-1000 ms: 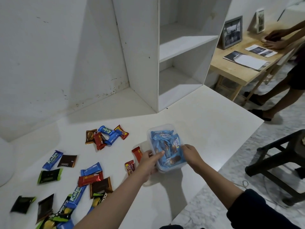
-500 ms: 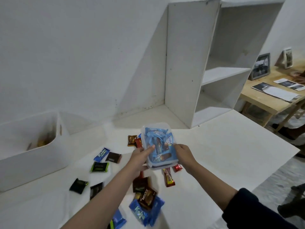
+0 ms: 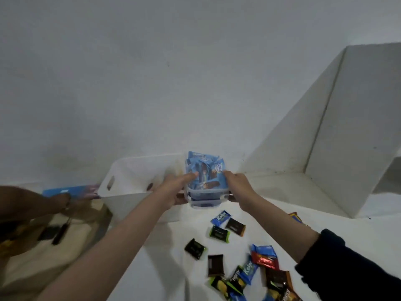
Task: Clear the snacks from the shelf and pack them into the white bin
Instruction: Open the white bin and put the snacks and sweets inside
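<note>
I hold a clear plastic box (image 3: 206, 196) stuffed with blue snack packets between both hands, in the air at the right end of the white bin (image 3: 134, 172). My left hand (image 3: 175, 186) grips its left side and my right hand (image 3: 237, 185) grips its right side. The bin stands on the white table against the wall, its inside mostly hidden by its near wall. Several loose snack packets (image 3: 236, 255) in blue, black, green and red wrappers lie scattered on the table below my arms. The white shelf unit (image 3: 338, 135) stands to the right.
Another person's arm (image 3: 32, 203) reaches in from the left edge beside the bin, over a beige bag (image 3: 43, 246) and a blue flat item (image 3: 69, 191). The white wall rises directly behind the bin.
My view has swung left. Both hands have carried the box of blue packets leftward and away from me, from above the scattered snacks to the bin's right end. Another person's arm has come into view.
</note>
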A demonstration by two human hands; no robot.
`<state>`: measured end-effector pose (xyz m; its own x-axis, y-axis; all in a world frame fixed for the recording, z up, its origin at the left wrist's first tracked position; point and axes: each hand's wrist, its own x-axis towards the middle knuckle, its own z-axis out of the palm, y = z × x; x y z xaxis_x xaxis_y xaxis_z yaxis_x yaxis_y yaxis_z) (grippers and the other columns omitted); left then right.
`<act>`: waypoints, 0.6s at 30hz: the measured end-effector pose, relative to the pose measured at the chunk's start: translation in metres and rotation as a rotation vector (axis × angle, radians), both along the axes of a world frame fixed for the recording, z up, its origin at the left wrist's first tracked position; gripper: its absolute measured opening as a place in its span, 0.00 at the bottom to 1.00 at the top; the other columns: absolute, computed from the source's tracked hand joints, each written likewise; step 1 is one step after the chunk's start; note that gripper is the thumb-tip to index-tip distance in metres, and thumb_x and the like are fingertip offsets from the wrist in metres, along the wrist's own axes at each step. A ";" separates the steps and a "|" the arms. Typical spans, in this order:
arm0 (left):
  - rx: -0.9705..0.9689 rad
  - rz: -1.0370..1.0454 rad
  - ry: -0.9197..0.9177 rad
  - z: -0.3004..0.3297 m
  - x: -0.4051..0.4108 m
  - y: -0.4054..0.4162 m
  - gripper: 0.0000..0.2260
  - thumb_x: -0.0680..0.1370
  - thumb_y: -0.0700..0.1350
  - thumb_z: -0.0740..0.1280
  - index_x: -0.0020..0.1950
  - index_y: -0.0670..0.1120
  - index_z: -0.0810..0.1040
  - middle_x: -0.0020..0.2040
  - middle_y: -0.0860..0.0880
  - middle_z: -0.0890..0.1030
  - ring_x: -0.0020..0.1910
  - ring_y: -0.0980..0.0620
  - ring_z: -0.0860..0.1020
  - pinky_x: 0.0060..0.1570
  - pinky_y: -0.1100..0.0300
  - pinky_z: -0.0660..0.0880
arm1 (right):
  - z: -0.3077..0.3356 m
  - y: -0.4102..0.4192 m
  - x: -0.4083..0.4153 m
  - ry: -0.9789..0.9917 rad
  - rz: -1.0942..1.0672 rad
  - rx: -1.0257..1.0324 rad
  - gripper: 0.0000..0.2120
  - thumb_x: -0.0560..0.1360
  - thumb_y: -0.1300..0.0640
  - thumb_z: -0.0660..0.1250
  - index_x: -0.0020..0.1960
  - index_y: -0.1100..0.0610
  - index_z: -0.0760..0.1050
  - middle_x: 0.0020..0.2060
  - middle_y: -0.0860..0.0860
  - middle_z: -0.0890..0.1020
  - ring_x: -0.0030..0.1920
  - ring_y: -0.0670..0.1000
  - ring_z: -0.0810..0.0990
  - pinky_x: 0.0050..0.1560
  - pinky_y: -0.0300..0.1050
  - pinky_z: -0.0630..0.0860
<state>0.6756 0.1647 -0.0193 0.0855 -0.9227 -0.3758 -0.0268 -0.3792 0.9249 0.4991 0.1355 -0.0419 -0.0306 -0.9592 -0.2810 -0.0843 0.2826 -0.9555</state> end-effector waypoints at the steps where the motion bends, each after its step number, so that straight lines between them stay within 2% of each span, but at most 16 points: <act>1: -0.005 0.036 -0.005 0.007 0.018 -0.004 0.17 0.73 0.50 0.71 0.55 0.42 0.78 0.42 0.45 0.79 0.33 0.51 0.78 0.28 0.62 0.75 | 0.005 -0.007 0.019 -0.002 0.032 -0.004 0.14 0.78 0.49 0.59 0.41 0.59 0.72 0.40 0.58 0.76 0.39 0.55 0.74 0.38 0.45 0.70; 5: -0.023 0.181 -0.040 0.027 0.089 -0.028 0.23 0.70 0.52 0.74 0.57 0.38 0.77 0.50 0.41 0.82 0.38 0.46 0.81 0.30 0.58 0.77 | 0.017 -0.040 0.093 -0.054 0.133 0.015 0.14 0.78 0.49 0.61 0.43 0.59 0.73 0.43 0.58 0.78 0.41 0.56 0.76 0.41 0.47 0.74; 7: -0.023 0.209 -0.091 0.033 0.120 -0.040 0.22 0.71 0.51 0.73 0.58 0.39 0.77 0.49 0.41 0.81 0.38 0.46 0.80 0.30 0.58 0.75 | 0.017 -0.057 0.130 -0.136 0.186 0.057 0.14 0.77 0.49 0.62 0.50 0.61 0.75 0.46 0.58 0.80 0.41 0.57 0.79 0.45 0.49 0.77; 10: 0.007 0.248 -0.177 0.034 0.163 -0.061 0.16 0.73 0.48 0.72 0.54 0.39 0.75 0.42 0.44 0.77 0.37 0.47 0.77 0.30 0.57 0.73 | 0.009 -0.080 0.180 -0.232 0.253 0.132 0.14 0.76 0.51 0.63 0.56 0.59 0.76 0.51 0.58 0.83 0.49 0.59 0.82 0.55 0.56 0.79; 12: 0.030 0.286 -0.234 0.025 0.189 -0.075 0.18 0.73 0.48 0.72 0.55 0.39 0.73 0.47 0.42 0.76 0.42 0.45 0.77 0.36 0.54 0.76 | -0.003 -0.093 0.211 -0.254 0.321 0.184 0.14 0.76 0.52 0.63 0.57 0.57 0.77 0.49 0.57 0.84 0.51 0.58 0.82 0.57 0.58 0.78; 14: 0.078 0.317 -0.280 0.011 0.211 -0.087 0.21 0.72 0.48 0.72 0.57 0.38 0.70 0.51 0.41 0.75 0.45 0.43 0.77 0.42 0.52 0.76 | -0.017 -0.106 0.238 -0.259 0.389 0.259 0.11 0.76 0.52 0.63 0.54 0.56 0.78 0.48 0.56 0.85 0.50 0.58 0.82 0.56 0.58 0.78; 17: 0.136 0.328 -0.357 -0.015 0.234 -0.102 0.19 0.74 0.46 0.71 0.57 0.36 0.70 0.43 0.42 0.74 0.38 0.45 0.75 0.37 0.56 0.72 | -0.042 -0.119 0.267 -0.247 0.452 0.441 0.10 0.77 0.56 0.58 0.43 0.55 0.77 0.41 0.54 0.85 0.41 0.54 0.81 0.43 0.50 0.79; 18: 0.154 0.333 -0.391 -0.026 0.241 -0.106 0.20 0.74 0.45 0.71 0.59 0.35 0.71 0.43 0.42 0.75 0.38 0.46 0.75 0.34 0.57 0.72 | -0.053 -0.125 0.276 -0.244 0.464 0.475 0.09 0.76 0.57 0.58 0.44 0.56 0.76 0.43 0.54 0.85 0.42 0.54 0.81 0.44 0.48 0.77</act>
